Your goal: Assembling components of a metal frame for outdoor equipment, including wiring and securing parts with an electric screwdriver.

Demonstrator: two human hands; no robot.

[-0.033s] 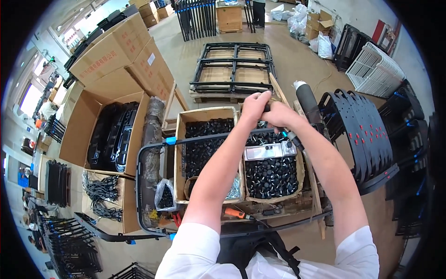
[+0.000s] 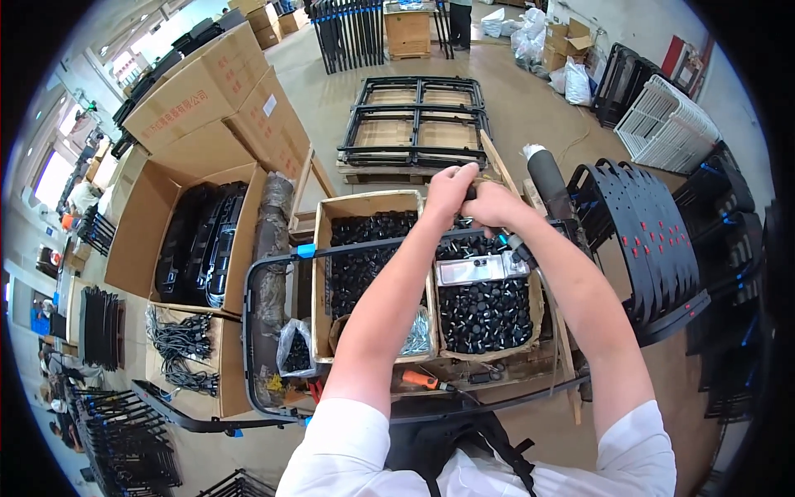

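Note:
My left hand (image 2: 448, 195) and my right hand (image 2: 494, 204) meet above the far end of the right-hand parts bin, fingers closed. Between them shows a bit of something dark and rounded, mostly hidden by the fingers. Below my right wrist is a dark cylindrical piece with a blue band (image 2: 517, 246); whether I hold it is unclear. A black tubular frame (image 2: 356, 247) lies across the bins under my forearms. The right bin holds black round-headed knobs (image 2: 484, 316) with metal studs, and a clear plastic case (image 2: 474, 270) rests on them.
The left bin (image 2: 318, 273) holds more black knobs and some silver screws (image 2: 416, 333). An orange-handled tool (image 2: 421, 379) lies nearer me. An open carton (image 2: 132, 228) of black parts stands left, curved black panels (image 2: 642, 240) right. Stacked frames (image 2: 418, 156) lie beyond.

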